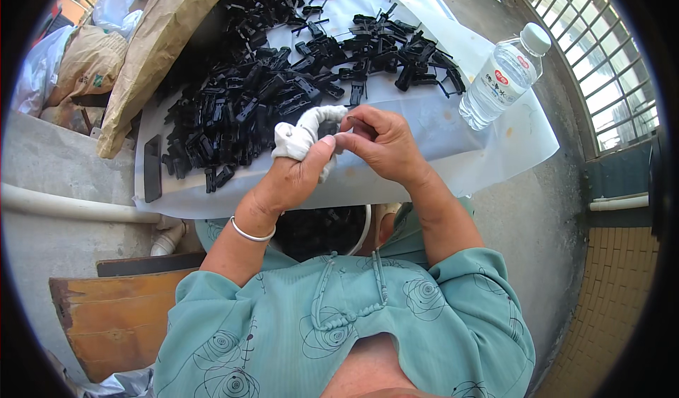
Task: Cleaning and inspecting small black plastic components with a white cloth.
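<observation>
Over the near edge of the table, my two hands meet. White glove fabric (296,141) covers the fingers of my left hand (304,159), while its thumb is bare. That hand is closed, its gloved index finger curled round in front. My right hand (385,142) is bare, with thumb and forefinger pinched beside the left thumb. Whatever lies between the fingers is too small and hidden to name. Just beyond them spreads a large heap of black plastic parts (262,90), many with thin projecting pins or arms.
A clear plastic bottle (502,80) with a white cap stands on the table's right, on white sheeting (527,143). Brown paper (152,51) rises at the left beside a flat black bar (153,168). Under the table edge, a white-rimmed bucket (367,228) holds more black parts.
</observation>
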Demonstrator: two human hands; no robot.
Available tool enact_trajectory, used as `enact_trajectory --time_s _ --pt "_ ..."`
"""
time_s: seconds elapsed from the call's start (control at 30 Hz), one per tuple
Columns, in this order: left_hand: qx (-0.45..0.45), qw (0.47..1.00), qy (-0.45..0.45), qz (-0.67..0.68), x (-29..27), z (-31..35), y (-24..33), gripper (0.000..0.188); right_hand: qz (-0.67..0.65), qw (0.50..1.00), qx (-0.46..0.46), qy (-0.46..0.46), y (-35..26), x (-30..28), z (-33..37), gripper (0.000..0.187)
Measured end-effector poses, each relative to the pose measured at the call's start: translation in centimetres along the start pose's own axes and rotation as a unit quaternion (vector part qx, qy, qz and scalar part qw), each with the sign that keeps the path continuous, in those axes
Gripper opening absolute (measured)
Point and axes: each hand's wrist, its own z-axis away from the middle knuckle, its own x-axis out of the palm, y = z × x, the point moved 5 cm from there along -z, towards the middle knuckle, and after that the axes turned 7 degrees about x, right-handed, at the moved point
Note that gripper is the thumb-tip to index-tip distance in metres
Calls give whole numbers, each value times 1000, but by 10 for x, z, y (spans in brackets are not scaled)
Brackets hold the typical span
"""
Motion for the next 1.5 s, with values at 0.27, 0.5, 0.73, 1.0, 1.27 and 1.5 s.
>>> enact_trajectory --time_s 0.27,0.5,0.73,1.0,1.27,1.5 --pt "83 983 68 -151 -2 -5 -5 24 82 991 -105 0 -6 12 2 20" --pt "161 954 59 -244 6 -3 -1 24 45 999 -17 -8 0 21 3 21" --pt "218 944 96 -230 2 4 -5 23 57 995 -70 32 -1 29 7 22" --pt "173 951 48 -253 4 2 -3 21 25 998 -50 -10 -6 26 8 23" --pt "264 783 165 -538 -21 -12 28 42 302 943 -72 119 6 -16 -3 15" --pt "89 954 192 -215 -29 4 -8 17 315 936 -98 125 3 -25 -2 11"
